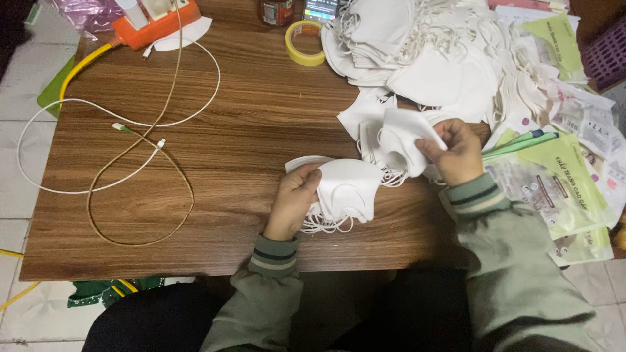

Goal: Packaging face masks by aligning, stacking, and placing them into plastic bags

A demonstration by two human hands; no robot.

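Note:
My left hand [295,201] grips a small stack of folded white face masks [345,189] with white ear loops, resting on the wooden table [235,150] near its front edge. My right hand [456,153] pinches a single white mask [401,140] and holds it just above and to the right of the stack. Behind it lies a big heap of loose white masks [443,58] with tangled ear loops, spread over the back right of the table.
Green and clear plastic packets [554,189] lie at the right edge. A yellow tape roll [305,43] sits at the back. White and tan cables [130,143] loop over the left half, running to an orange power strip [153,26]. A purple basket [606,55] stands far right.

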